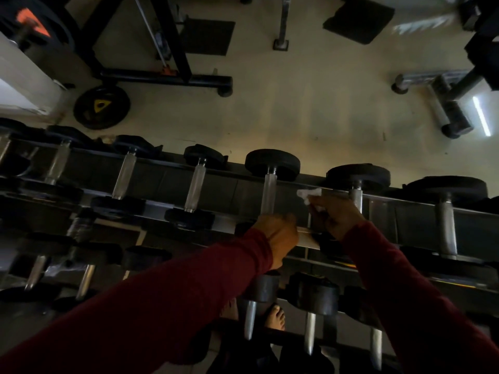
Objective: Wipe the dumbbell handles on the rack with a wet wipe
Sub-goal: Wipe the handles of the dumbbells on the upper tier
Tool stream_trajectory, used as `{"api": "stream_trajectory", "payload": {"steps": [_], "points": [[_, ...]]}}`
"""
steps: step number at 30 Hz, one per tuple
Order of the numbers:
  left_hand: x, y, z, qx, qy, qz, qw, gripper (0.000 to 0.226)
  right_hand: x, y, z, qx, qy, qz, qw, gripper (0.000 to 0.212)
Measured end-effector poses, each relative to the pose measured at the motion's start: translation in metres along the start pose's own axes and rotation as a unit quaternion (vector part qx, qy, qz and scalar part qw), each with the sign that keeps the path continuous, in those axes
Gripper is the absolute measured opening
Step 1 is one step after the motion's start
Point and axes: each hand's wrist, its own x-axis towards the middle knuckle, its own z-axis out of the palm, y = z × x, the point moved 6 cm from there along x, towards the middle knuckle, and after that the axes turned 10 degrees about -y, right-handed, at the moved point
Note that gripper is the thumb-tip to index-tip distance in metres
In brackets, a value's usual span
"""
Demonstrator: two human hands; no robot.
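A dark rack (405,214) runs across the view with several dumbbells lying across its top tier, their silver handles pointing away from me. My left hand (279,236) curls over the near end of one dumbbell handle (270,194), covering its near weight. My right hand (339,215) pinches a white wet wipe (307,195) just left of the neighbouring handle (356,198); the wipe sits above the rack's back rail, apart from both handles. Both arms wear dark red sleeves.
A lower tier holds more dumbbells (310,319) near my bare foot (275,318). Beyond the rack lies pale floor with a black weight plate (102,107), a black machine frame (167,76) and bench legs (437,103) at the right.
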Motion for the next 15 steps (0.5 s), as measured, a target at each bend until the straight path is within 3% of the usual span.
{"api": "stream_trajectory", "payload": {"steps": [2, 8, 13, 15], "points": [[-0.008, -0.006, 0.003, -0.053, 0.005, -0.003, 0.999, 0.054, 0.003, -0.006, 0.007, -0.013, 0.005, -0.018, 1.000, 0.031], [-0.013, -0.001, 0.017, -0.074, 0.029, -0.010, 0.997, 0.055, 0.010, -0.018, 0.035, -0.222, 0.024, -0.097, 0.970, 0.028], [-0.007, 0.002, 0.025, -0.077, 0.060, 0.003, 0.995, 0.054, 0.016, -0.017, 0.045, -0.257, 0.047, -0.098, 0.960, 0.012], [-0.006, -0.002, 0.026, -0.083, 0.109, 0.019, 0.990, 0.050, 0.018, -0.014, 0.046, -0.235, 0.060, -0.098, 0.965, 0.009]]}}
